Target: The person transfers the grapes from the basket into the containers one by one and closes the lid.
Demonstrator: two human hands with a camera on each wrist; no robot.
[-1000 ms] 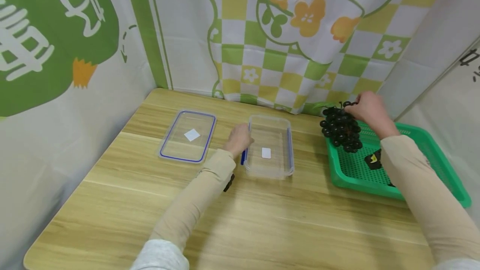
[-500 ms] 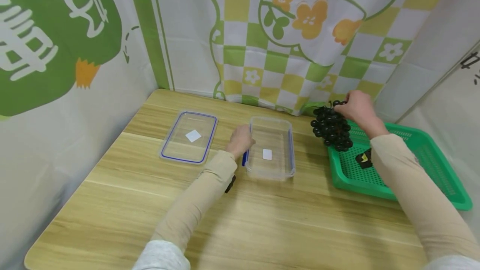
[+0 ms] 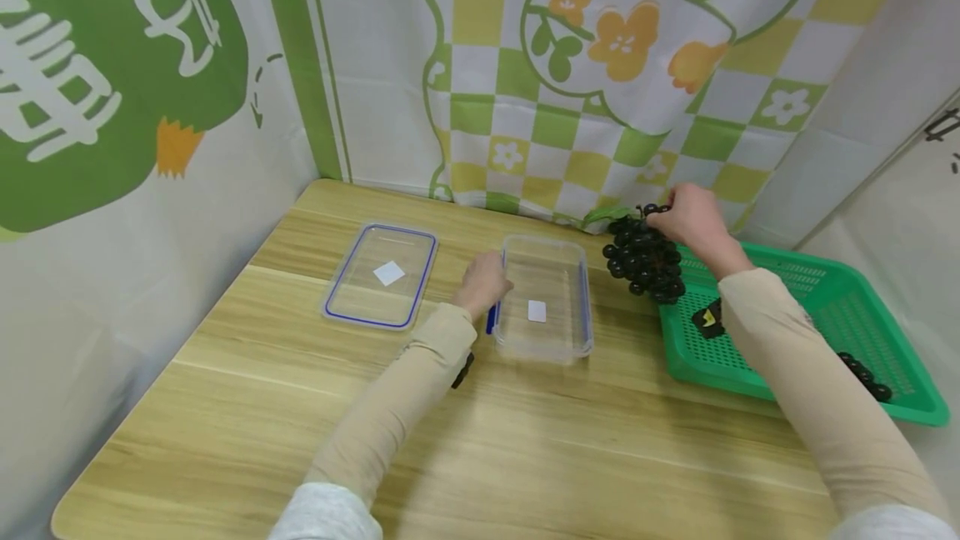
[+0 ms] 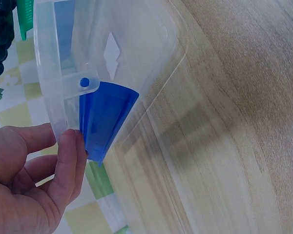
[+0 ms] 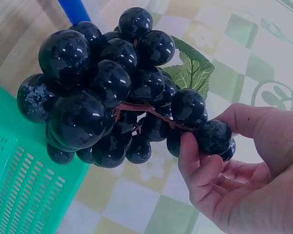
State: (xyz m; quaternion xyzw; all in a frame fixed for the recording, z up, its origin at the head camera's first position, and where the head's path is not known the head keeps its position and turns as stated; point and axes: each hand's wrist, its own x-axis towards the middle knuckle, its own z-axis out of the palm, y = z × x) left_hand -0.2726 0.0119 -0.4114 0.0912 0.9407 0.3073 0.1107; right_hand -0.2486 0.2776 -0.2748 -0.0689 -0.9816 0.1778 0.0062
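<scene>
A bunch of dark grapes (image 3: 643,260) with a green leaf hangs from my right hand (image 3: 697,223), just off the left rim of the green basket. In the right wrist view, thumb and fingers pinch the top of the bunch (image 5: 107,92) near its stem. My left hand (image 3: 483,283) is at the left side of a clear plastic container (image 3: 555,273). The left wrist view shows its thumb and fingers pinching the container's wall beside a blue clip (image 4: 105,117). Inside the container a white label shows.
A green perforated basket (image 3: 682,357) stands at the right, with a black item (image 3: 707,319) and more dark grapes (image 3: 862,375) in it. Left of the container a clear lid with a blue seal (image 3: 382,275) lies on the wooden table (image 3: 247,407). A patterned curtain hangs behind.
My right hand has moved left with the grapes, from over the basket to beyond its left rim. More grapes at the basket's right show now. My left hand stays at the container.
</scene>
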